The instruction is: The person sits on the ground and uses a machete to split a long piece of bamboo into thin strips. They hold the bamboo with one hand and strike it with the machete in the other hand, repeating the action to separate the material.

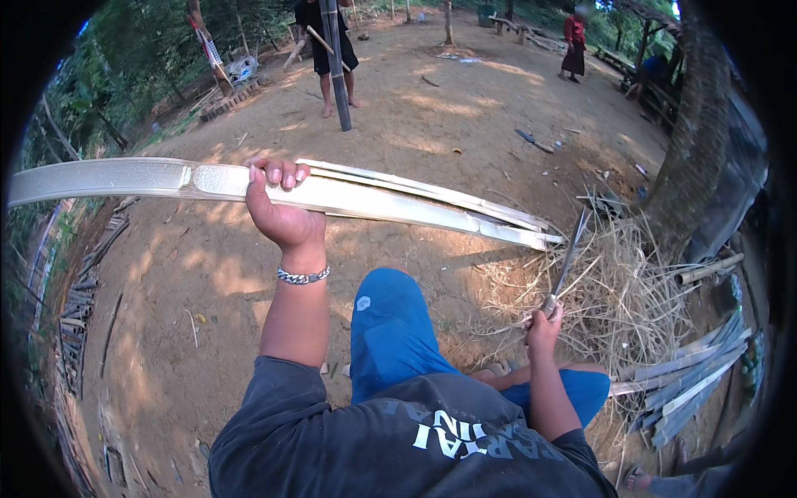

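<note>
My left hand (286,199), with a chain bracelet on its wrist, grips a long split bamboo strip (365,199) whose pale inner face shows. The strip runs from the left rim across in front of me, and its right end lies close to the blade. Just behind it lie thinner bamboo strips (432,189), partly hidden by the held one. My right hand (544,322) is closed round the handle of a long knife (570,253). Its blade points up and away, beside the strip's right end.
A heap of bamboo shavings (618,290) lies at the right by a tree trunk (693,141). Split slats (697,378) are stacked at the lower right. Ahead, a person stands holding an upright bamboo pole (336,75). Another knife (534,141) rests on the dirt. Cut bamboo pieces (79,307) line the left.
</note>
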`<control>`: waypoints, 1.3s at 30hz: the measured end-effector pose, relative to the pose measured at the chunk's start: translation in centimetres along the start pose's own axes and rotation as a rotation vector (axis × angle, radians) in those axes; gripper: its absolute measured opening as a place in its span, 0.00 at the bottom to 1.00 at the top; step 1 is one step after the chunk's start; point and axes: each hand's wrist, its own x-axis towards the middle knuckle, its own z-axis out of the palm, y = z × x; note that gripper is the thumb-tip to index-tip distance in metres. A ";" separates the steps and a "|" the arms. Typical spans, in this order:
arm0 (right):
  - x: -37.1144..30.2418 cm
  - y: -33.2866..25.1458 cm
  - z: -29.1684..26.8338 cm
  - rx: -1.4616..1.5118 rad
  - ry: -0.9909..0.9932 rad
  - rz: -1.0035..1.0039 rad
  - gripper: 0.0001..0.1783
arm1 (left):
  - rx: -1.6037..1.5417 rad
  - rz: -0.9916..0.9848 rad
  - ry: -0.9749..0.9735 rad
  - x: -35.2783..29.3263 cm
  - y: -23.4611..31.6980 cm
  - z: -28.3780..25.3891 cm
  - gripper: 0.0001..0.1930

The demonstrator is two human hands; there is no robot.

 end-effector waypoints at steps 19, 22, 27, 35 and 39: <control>-0.7 2.7 1.9 -0.093 -0.033 -0.015 0.12 | 0.096 0.013 -0.048 5.7 4.9 1.9 0.11; -0.5 2.6 1.7 -0.132 0.023 -0.071 0.12 | 0.018 0.005 -0.064 5.3 4.8 2.4 0.09; 0.3 1.7 -0.9 -0.023 0.093 0.016 0.12 | -0.029 -0.017 -0.150 3.7 1.6 3.1 0.11; -0.2 3.6 -1.5 -0.345 0.208 -0.013 0.17 | -0.032 -0.052 -0.151 4.3 4.9 -1.3 0.16; -0.7 4.3 -1.4 -0.406 0.179 -0.029 0.16 | -0.054 -0.031 -0.105 2.5 4.7 -1.2 0.16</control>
